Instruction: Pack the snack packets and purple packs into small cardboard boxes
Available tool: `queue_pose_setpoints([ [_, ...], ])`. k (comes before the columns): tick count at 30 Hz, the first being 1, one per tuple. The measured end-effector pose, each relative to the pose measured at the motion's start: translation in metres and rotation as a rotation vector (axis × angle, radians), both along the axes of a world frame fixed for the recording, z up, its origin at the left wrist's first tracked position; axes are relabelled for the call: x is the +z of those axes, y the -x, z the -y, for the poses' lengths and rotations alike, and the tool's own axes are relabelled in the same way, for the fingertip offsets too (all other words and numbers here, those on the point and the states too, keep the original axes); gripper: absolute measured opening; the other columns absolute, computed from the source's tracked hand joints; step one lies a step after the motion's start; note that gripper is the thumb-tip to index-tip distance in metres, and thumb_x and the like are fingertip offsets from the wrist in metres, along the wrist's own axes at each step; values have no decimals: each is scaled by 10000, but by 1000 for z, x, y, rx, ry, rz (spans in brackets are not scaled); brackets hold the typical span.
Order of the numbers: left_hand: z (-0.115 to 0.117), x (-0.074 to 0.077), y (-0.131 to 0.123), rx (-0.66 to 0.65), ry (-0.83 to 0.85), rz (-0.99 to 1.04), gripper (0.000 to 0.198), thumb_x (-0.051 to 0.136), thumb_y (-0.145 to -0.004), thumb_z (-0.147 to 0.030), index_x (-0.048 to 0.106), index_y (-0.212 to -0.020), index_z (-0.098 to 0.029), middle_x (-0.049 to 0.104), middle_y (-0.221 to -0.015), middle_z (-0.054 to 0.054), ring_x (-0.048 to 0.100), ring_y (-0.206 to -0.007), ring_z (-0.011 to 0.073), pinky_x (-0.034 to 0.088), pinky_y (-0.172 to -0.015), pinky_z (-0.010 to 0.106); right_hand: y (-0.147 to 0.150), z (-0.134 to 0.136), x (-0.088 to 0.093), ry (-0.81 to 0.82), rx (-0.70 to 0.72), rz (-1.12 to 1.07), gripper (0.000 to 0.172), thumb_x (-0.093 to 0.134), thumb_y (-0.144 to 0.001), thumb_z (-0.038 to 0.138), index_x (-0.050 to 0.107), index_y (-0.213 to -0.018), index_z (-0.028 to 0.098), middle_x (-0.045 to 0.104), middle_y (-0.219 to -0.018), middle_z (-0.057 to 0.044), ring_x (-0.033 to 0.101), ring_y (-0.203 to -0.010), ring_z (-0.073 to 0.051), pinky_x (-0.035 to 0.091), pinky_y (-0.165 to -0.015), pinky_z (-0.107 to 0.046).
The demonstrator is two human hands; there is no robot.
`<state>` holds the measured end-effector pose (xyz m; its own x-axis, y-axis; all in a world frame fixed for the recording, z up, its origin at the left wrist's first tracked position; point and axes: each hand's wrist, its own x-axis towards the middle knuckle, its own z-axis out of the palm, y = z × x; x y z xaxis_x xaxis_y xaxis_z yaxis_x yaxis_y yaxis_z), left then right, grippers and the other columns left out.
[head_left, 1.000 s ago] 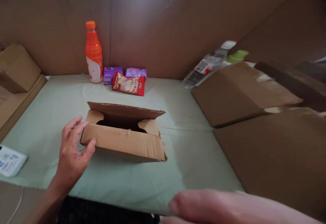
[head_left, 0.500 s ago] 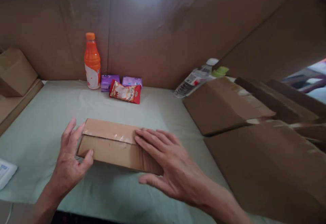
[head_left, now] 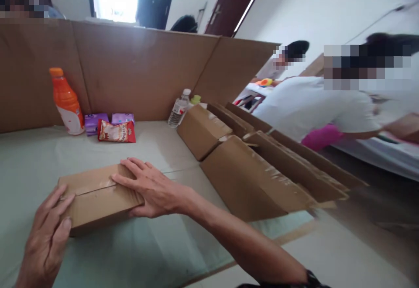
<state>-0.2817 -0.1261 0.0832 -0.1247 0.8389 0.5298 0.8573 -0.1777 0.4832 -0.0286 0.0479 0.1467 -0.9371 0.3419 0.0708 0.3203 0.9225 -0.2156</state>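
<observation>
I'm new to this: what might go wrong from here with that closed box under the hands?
The cardboard box has a seam showing across its top, so its flaps might lift if the left hand's grip and right hand's grip ease off.
Pushed away from the person, the box might bump the red snack packet lying beyond it.
The orange bottle stands tall and narrow, so a knock could topple it.
</observation>
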Motion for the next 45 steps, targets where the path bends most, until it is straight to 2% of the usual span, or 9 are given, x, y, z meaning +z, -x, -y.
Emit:
queue_pose_setpoints([
  [4,-27,-3,-18,-86,-9,6,431,421,-1005,-274,514,-1419,-354,446,-1575,-6,431,-1441,232,338,-1218,443,-35,8,-6,30,-111,-29,950,834,-722,500,416,-1529,223,356,-1521,-213,350,-1389,-394,364,-1101,-571],
  [8,-99,2,-52,-249,73,141,411,411,-1002,-306,571,-1380,-281,464,-1569,56,453,-1433,239,369,-1202,438,-77,12,-13,-2,-406,-45,920,817,-753,439,398,-1536,201,401,-1496,-207,382,-1371,-382,369,-1108,-547],
  [12,-169,3,-101,-246,106,419,524,474,-951,-384,513,-1425,-165,371,-1613,148,308,-1516,277,188,-1272,497,-96,-8,-15,-106,-741,9,794,757,-812,434,438,-1498,190,507,-1398,-189,496,-1251,-361,436,-1021,-484],
  [17,-199,-35,-163,-278,213,582,688,511,-931,-454,332,-1528,-164,283,-1636,193,236,-1540,323,247,-1231,575,-91,-51,-17,-255,-1115,103,718,674,-878,484,449,-1462,132,587,-1254,-217,558,-1139,-379,459,-889,-468],
  [22,-236,-69,-205,-415,422,721,678,462,-958,-535,368,-1527,-179,399,-1596,185,395,-1473,320,363,-1188,500,-87,-80,-29,-356,-1138,-22,617,592,-925,439,482,-1382,39,561,-1293,-307,524,-1165,-421,462,-883,-536],
  [31,-309,-63,-225,-553,492,838,565,535,-982,-514,463,-1468,-234,395,-1590,135,427,-1422,336,325,-1168,623,-118,-107,-63,-377,-1098,-258,660,632,-890,366,438,-1385,-25,480,-1397,-347,437,-1333,-434,407,-1067,-568],
  [37,-303,-66,-227,-622,523,756,508,563,-981,-466,505,-1427,-229,428,-1563,128,437,-1410,330,331,-1164,621,-131,-108,-82,-417,-1085,-434,718,557,-945,421,353,-1465,-30,350,-1504,-380,338,-1431,-457,391,-1083,-624],
  [41,-249,-72,-202,-611,583,617,567,563,-950,-483,526,-1433,-189,537,-1493,162,518,-1370,313,395,-1157,542,-129,-57,-90,-491,-1018,-530,694,492,-984,447,330,-1526,45,365,-1533,-335,382,-1421,-457,431,-1045,-641],
  [45,-185,-64,-147,-428,552,475,647,746,-742,-423,640,-1335,-186,685,-1327,133,647,-1220,310,529,-1047,443,-135,-12,-145,-313,-852,-454,581,515,-954,421,450,-1503,245,439,-1546,-204,540,-1294,-458,520,-918,-649],
])
